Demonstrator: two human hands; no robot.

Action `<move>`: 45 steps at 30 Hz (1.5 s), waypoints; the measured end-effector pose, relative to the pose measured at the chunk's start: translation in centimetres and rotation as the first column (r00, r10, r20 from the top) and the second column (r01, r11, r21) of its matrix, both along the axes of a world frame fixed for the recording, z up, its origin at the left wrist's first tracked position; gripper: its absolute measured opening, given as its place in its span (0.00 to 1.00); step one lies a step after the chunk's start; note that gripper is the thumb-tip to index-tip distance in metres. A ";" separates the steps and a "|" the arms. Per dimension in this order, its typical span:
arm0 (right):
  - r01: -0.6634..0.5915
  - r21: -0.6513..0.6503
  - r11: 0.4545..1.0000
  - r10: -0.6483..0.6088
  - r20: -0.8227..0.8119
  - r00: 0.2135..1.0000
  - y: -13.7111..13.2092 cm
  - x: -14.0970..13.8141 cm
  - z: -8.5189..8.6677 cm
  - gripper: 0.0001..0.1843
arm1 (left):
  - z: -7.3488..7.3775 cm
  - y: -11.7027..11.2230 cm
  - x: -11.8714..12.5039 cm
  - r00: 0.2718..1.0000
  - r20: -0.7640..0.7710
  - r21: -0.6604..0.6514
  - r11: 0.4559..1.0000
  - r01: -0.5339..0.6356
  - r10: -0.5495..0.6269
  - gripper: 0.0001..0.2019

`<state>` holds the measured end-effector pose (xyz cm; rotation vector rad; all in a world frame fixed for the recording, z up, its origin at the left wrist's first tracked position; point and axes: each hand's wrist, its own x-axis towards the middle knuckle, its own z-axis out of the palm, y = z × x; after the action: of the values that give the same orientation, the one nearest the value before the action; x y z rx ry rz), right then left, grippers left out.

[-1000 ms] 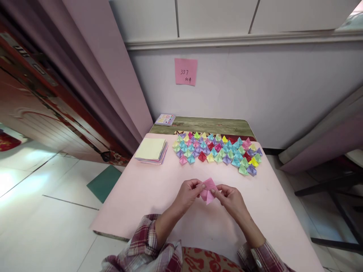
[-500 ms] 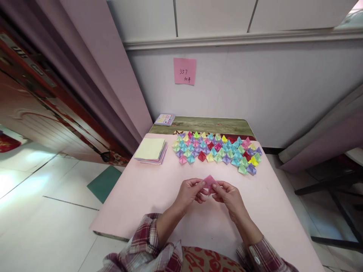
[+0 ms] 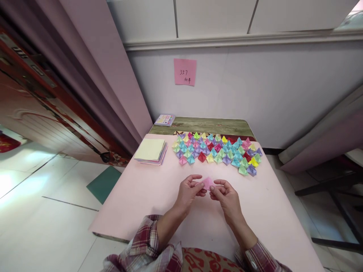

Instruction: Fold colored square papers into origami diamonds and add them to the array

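Note:
A small folded piece of pink paper is held up between my two hands, above the front half of the table. My left hand pinches its left side between thumb and fingers. On the opposite side, my right hand grips the paper's right edge the same way. Beyond my hands lie rows of folded paper pieces in pink, blue, green, yellow, red and purple, packed close together. A stack of square paper sheets, pale yellow on top, rests at the table's left.
The pale pink tabletop cover ends short of a wood-patterned strip at the back. A small printed packet lies at the far left corner. A pink note is stuck to the wall. A green sheet shows beyond the left edge.
The pink paper has turned in my fingers and now shows a lighter face. My right hand has shifted slightly left, and my left fingers have lifted a little.

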<state>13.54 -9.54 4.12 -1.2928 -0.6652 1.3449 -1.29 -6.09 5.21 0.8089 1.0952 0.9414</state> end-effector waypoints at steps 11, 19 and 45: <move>-0.157 -0.141 0.977 0.149 -0.071 0.986 0.1 0.6 -0.5 0.32 | 0.3 0.1 -1.2 0.923 -0.237 0.232 0.905 0.356 -0.302 0.22; 0.028 0.004 1.000 -0.027 -0.121 0.992 0.1 0.1 -0.1 0.28 | -0.2 -0.2 -0.7 0.961 -0.098 0.055 0.963 0.265 -0.259 0.20; -0.094 -0.024 0.995 0.096 0.095 0.991 0.1 0.6 -0.2 0.22 | -0.2 -0.3 -0.3 0.974 -0.080 0.089 0.971 0.221 -0.214 0.18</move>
<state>14.15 -9.46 3.94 -1.3624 -0.7903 1.3761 -1.62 -6.34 4.99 1.0269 1.0028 0.7908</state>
